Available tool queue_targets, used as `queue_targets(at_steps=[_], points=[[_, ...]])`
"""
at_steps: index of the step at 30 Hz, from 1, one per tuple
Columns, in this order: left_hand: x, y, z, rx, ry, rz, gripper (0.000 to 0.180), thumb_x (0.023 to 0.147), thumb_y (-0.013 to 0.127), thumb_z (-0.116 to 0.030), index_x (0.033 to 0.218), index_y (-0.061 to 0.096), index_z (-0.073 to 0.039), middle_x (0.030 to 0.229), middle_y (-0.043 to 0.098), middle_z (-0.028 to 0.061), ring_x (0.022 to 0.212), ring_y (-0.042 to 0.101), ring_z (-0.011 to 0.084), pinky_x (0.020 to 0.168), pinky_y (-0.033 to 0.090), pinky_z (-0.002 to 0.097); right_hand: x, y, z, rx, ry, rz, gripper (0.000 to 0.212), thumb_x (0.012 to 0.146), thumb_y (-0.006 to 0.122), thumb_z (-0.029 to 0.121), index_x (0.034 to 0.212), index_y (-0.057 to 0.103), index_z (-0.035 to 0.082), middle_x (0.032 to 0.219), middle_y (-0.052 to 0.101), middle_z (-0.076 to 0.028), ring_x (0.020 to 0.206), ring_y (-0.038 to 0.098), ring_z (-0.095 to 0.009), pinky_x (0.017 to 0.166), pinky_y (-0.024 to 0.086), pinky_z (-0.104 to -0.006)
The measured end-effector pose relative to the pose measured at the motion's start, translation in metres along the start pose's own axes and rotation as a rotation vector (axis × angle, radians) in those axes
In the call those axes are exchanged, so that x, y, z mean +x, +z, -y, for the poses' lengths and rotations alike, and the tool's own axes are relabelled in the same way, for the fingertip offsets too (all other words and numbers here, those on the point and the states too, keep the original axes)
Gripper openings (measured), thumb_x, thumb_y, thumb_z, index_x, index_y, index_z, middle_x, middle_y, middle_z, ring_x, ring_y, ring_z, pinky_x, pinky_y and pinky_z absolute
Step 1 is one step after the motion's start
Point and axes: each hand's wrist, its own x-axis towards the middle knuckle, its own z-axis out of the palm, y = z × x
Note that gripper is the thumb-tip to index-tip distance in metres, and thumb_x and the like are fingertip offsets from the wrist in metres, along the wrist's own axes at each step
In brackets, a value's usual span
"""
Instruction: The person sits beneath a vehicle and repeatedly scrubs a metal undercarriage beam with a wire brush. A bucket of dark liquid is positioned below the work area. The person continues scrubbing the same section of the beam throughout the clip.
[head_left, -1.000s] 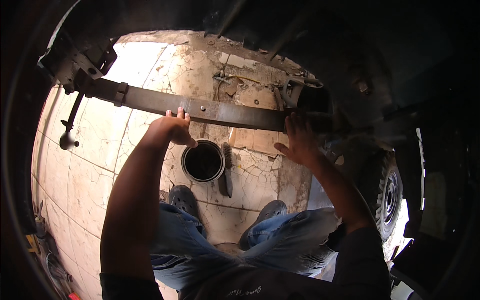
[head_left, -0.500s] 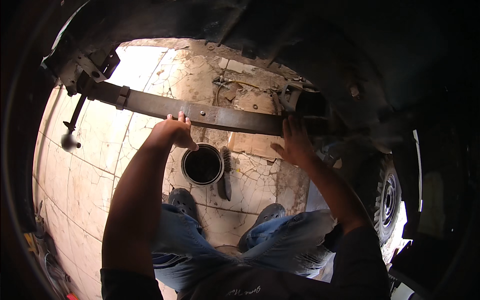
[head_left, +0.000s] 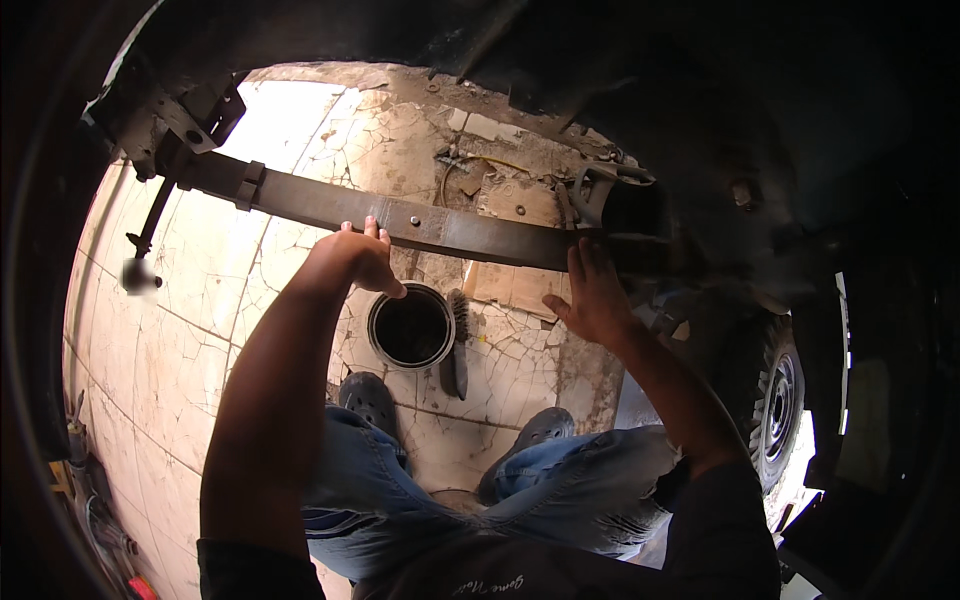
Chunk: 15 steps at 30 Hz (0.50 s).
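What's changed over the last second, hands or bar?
Nothing visibly moved, taken hold of or let go; the whole view only shifted slightly. Left hand and right hand stayed with fingers over the bar's near edge; bucket and brush stayed side by side on the floor.

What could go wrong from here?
Pinch: the bare left hand and right hand are against the metal bar; if it shifted, they could get caught.
Tipping: the open bucket stands near the left shoe, which might knock it.
Trip: the brush lies beside the bucket and could slide underfoot.
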Motion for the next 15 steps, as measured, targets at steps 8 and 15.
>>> queue_targets(at_steps=[8,15], points=[[0.003,-0.011,-0.007,0.032,0.000,0.025,0.110,0.079,0.054,-0.070,0.152,0.007,-0.002,0.159,0.004,0.0178,0.142,0.016,0.0453,0.115,0.022,0.0443,0.034,0.016,-0.018,0.021,0.050,-0.180,0.089,0.091,0.049,0.058,0.143,0.024,-0.010,0.149,0.020,-0.033,0.140,0.021,-0.045,0.115,0.019,-0.0509],[0.004,-0.005,-0.003,-0.019,0.004,0.002,0.111,0.078,0.056,-0.071,0.151,0.008,-0.002,0.158,0.003,0.0193,0.142,0.015,0.0446,0.114,0.024,0.0476,-0.005,-0.003,0.005,-0.047,0.032,-0.008,0.090,0.090,0.050,0.057,0.144,0.022,-0.010,0.150,0.019,-0.032,0.140,0.021,-0.044,0.115,0.019,-0.0501]])
